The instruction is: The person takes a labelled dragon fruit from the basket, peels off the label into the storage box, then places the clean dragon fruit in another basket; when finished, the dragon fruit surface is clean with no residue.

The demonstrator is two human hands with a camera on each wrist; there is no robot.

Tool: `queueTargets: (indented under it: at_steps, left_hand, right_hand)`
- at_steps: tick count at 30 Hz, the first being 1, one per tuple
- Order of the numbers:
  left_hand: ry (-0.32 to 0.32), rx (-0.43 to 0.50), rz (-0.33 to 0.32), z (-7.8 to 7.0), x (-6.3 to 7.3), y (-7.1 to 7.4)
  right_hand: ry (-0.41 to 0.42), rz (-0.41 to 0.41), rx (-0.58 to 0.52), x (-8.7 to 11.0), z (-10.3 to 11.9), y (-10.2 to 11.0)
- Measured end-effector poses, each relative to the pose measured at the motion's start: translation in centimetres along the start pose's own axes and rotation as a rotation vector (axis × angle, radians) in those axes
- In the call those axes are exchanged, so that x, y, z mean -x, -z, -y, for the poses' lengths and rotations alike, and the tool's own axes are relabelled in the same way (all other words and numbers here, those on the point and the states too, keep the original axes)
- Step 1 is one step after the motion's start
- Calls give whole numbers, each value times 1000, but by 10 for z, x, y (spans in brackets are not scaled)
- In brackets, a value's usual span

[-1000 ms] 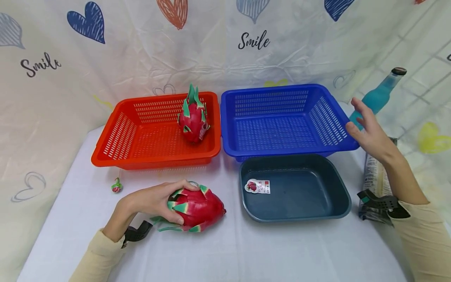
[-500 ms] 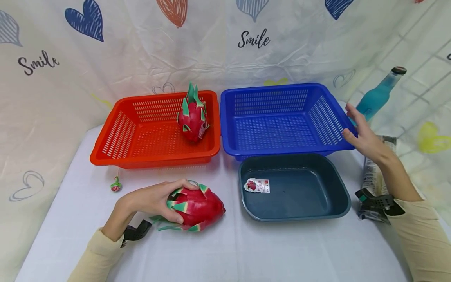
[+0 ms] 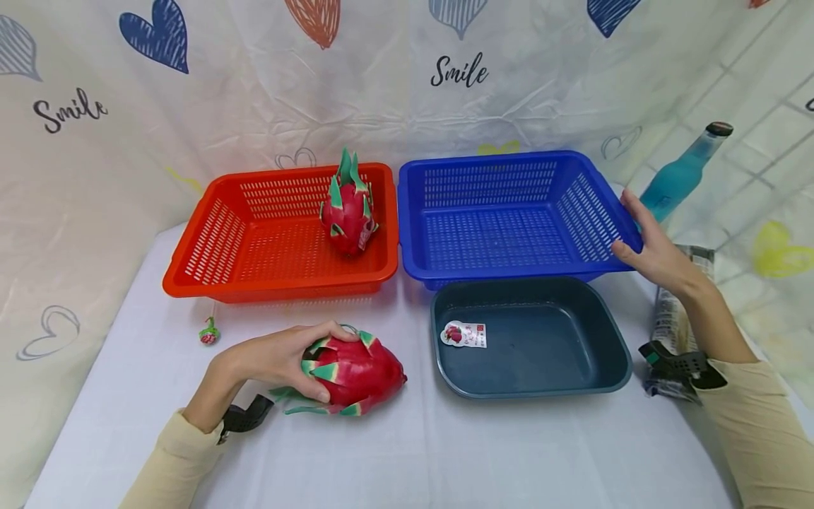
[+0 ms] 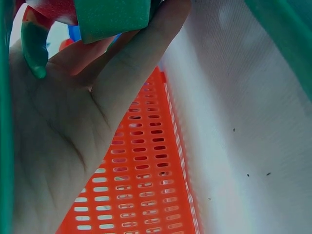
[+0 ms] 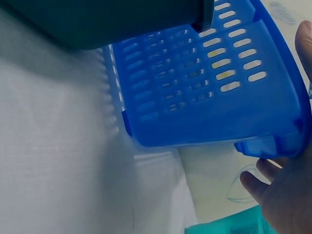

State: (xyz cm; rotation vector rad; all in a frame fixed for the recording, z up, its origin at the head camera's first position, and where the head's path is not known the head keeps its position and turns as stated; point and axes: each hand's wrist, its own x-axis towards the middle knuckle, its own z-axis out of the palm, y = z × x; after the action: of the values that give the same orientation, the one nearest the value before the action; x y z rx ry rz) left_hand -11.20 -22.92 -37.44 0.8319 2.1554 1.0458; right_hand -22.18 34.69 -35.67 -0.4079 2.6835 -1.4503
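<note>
My left hand [image 3: 280, 364] grips a red dragon fruit [image 3: 365, 375] with green scales, thumb on the near side and fingers over the far side, at the front of the table. In the left wrist view, green scales [image 4: 114, 19] of the fruit show above the palm. At the blue basket [image 3: 490, 237], my right hand [image 3: 661, 254] touches the right rim, fingers extended. The right wrist view shows fingertips [image 5: 253, 185] below the rim. A second dragon fruit [image 3: 347, 219] stands in the right part of the red basket [image 3: 280, 288].
A dark grey-blue tub [image 3: 534, 392] stands before the blue basket, with a dragon fruit label [image 3: 464, 334] inside. Behind my right hand is a blue bottle [image 3: 677, 180]; a printed pack [image 3: 673, 318] lies under that forearm. A small green-and-red item [image 3: 208, 331] lies left.
My right hand has moved left and slightly down, from beside the bottle to the blue basket's rim. The left hand keeps its grip on the dragon fruit.
</note>
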Motion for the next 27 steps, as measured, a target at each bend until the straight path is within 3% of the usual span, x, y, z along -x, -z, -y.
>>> queueTargets:
  at_steps: [20, 27]
  left_hand:
    - [-17, -69, -14, -3, 3, 1]
    - [-44, -93, -51, -8, 8, 5]
  right_hand:
    - [-49, 38, 35, 3, -2, 1]
    - [-41, 39, 71, 4, -3, 3]
